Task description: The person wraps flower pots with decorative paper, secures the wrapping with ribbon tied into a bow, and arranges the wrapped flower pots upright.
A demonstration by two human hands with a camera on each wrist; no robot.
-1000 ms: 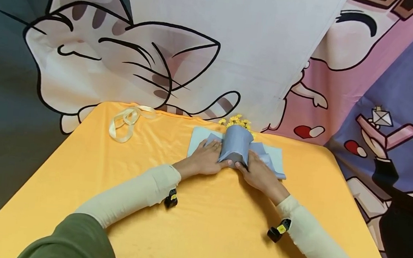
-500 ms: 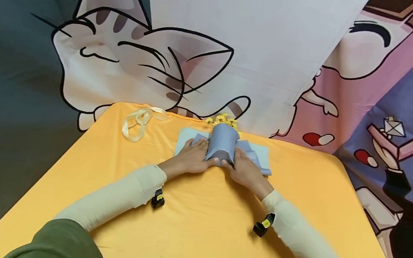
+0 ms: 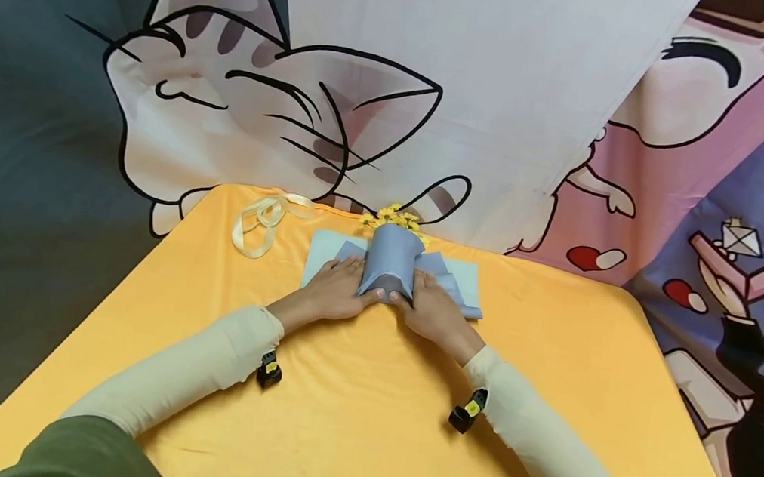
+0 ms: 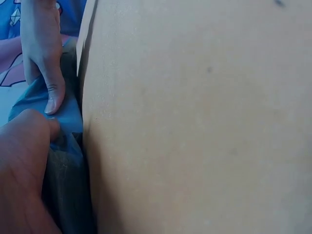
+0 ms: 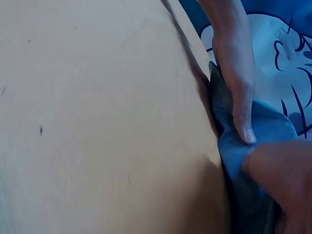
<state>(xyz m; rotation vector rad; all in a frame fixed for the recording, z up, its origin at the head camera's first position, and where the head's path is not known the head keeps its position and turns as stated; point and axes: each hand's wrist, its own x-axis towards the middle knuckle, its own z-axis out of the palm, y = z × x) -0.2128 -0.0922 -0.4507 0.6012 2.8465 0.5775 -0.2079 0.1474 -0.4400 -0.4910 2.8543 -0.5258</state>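
Furthest left, past the left hand and toward the far edge of the cloth-covered tabletop (image 3: 181, 274), there's a cream ribbon (image 3: 273, 211) in loose loops, nobody touching it; my guess is it's parked there to stay out of the way but reachable. Next is the small black camera (image 3: 269, 371) on that wrist, then a pale blue sheet (image 3: 322, 245) poking out beyond the left hand (image 3: 335, 293). That hand has its fingers stretched out along the near side of the wrap, thumb angled in to the bottom end. Smack between the hands are yellow flowers (image 3: 391, 215) sticking out of the far end of a blue paper roll (image 3: 393, 253), with its lower end facing the person. The right hand (image 3: 437, 313) pretty much mirrors the other: fingers extended down the opposite side, thumb tip close to the left thumb but not meeting it. Can't see under the palms, but neither looks like it's pinching anything; I'd say the paper's pressed from both sides so it doesn't spring loose. Just beyond the right hand, some loose blue folds (image 3: 458, 287) fan out over the pale sheet, and the other wrist camera (image 3: 464, 418) hangs nearer the person.
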